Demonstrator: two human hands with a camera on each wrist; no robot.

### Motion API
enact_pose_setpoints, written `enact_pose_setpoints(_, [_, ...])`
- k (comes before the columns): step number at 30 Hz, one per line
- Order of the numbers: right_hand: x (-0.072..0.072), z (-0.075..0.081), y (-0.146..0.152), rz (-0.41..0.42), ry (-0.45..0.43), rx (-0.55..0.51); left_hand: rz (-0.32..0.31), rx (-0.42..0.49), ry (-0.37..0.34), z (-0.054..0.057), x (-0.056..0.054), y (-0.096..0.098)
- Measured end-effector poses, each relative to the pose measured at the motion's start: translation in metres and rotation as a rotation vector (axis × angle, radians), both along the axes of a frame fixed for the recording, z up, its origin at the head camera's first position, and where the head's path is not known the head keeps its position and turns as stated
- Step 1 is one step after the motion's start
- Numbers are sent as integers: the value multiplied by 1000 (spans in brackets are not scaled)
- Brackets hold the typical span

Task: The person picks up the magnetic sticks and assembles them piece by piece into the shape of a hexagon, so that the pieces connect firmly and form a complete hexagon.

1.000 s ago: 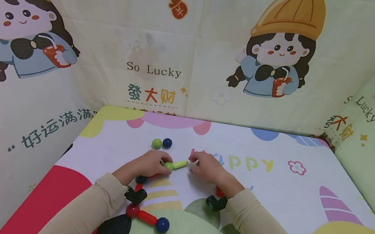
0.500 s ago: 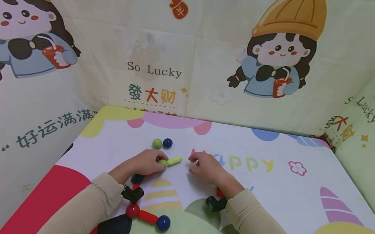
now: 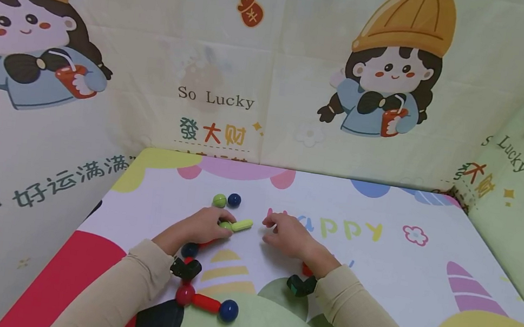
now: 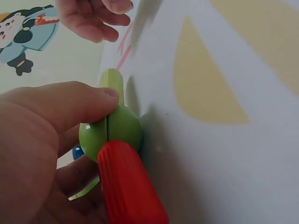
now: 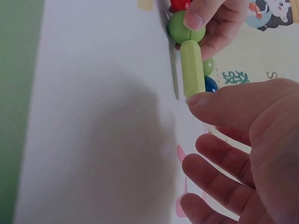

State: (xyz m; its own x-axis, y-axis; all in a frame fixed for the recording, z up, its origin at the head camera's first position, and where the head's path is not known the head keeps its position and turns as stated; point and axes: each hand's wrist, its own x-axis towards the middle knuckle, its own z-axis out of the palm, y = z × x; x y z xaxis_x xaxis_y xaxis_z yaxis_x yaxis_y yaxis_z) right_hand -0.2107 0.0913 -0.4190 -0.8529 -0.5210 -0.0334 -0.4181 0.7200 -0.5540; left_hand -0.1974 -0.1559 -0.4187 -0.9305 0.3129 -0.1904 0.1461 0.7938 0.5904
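One ball point(image 4: 125, 125), below frame centre, touches green rod point(image 5: 192, 67) and red rod point(image 4: 131, 186); left hand point(image 3: 200, 227), fingers clamped on it; right hand point(image 3: 293, 236), fingers apart.

Two balls point(image 3: 220, 201) are on the desk point(image 3: 391, 272) behind the left hand point(image 3: 202, 227), stick's point(image 3: 242, 225) kinda between that and the right hand point(image 3: 289, 236), another ball's point(image 3: 228, 311) way up front.
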Motion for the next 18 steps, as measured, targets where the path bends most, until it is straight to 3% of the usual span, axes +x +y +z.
enact_pose_setpoints(10, [-2,1,-1,-4,-9,6,20,-15,-24,2,-3,-10])
enact_pose_setpoints(18, [-11,10,-13,19,23,28,-8,-8,-20,7,-2,-18])
